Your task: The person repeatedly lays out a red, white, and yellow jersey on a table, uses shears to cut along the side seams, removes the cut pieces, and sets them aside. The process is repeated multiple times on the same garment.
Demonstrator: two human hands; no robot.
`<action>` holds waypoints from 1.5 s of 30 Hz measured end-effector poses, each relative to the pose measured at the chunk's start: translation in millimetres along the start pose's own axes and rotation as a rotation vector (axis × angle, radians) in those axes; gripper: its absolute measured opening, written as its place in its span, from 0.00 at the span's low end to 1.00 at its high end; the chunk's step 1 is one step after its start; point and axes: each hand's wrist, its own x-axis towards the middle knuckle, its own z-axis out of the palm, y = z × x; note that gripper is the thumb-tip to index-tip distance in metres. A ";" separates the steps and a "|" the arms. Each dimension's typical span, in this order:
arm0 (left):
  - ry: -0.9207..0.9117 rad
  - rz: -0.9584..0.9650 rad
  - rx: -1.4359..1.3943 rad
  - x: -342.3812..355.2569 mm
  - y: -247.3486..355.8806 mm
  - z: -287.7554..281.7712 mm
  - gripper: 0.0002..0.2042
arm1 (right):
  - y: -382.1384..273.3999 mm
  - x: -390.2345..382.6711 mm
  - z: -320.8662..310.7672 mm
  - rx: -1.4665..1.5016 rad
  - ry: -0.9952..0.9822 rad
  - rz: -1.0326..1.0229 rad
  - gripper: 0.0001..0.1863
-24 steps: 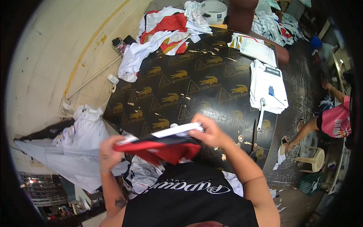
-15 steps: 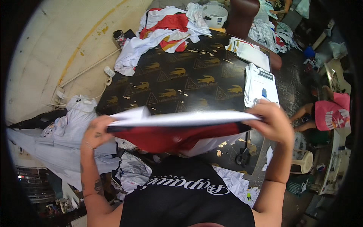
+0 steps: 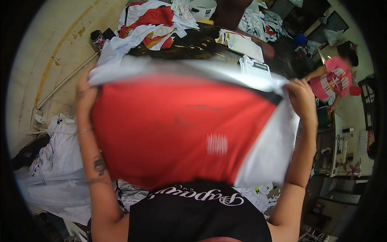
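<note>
Grip: left hand [image 3: 85, 93] and right hand [image 3: 300, 97] pinch the top corners of a red and white shirt [image 3: 177, 129] | Place: spread above the dark table [image 3: 201, 42] | Handling: likely soft, light, floppy; best held at the corners.
</note>
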 end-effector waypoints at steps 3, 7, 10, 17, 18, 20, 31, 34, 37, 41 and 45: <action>0.318 -0.085 -0.441 23.4 94.8 39.2 0.29 | -49.5 42.1 116.5 0.041 0.795 -0.256 0.20; -0.605 -0.085 -0.820 -83.2 204.7 84.5 0.37 | -149.1 -13.1 307.1 0.254 0.217 -0.156 0.35; -0.648 -0.427 -0.563 -183.6 187.2 111.9 0.42 | -183.2 -117.7 375.9 0.190 0.010 0.083 0.43; -1.260 -0.521 -0.522 -152.3 195.0 112.9 0.59 | -192.7 -105.3 400.5 0.108 -0.399 -0.247 0.53; -1.246 -0.404 -0.532 -113.5 188.8 128.5 0.61 | -166.2 -52.1 393.6 0.149 -0.291 -0.474 0.54; -1.007 -0.335 -0.695 -21.8 156.2 180.0 0.58 | -106.8 62.5 358.2 0.441 -0.332 -0.005 0.30; -1.087 -0.366 -0.777 -82.3 150.1 166.5 0.43 | -318.1 -36.7 67.8 2.130 -0.320 -0.640 0.42; -1.017 -0.678 -0.403 -170.0 168.8 147.7 0.49 | -351.3 -62.4 21.7 2.361 -0.025 -0.734 0.37; -0.717 -0.517 -0.196 -219.3 141.9 160.4 0.44 | -320.0 -72.9 -2.6 2.129 0.060 -0.720 0.32; -0.633 -0.637 -0.198 -213.9 90.6 179.5 0.43 | -202.7 -63.3 93.3 1.139 0.066 -0.718 0.25; -0.417 -0.672 -0.181 -147.4 152.3 167.1 0.29 | -101.6 -98.9 244.3 0.113 -0.084 0.331 0.30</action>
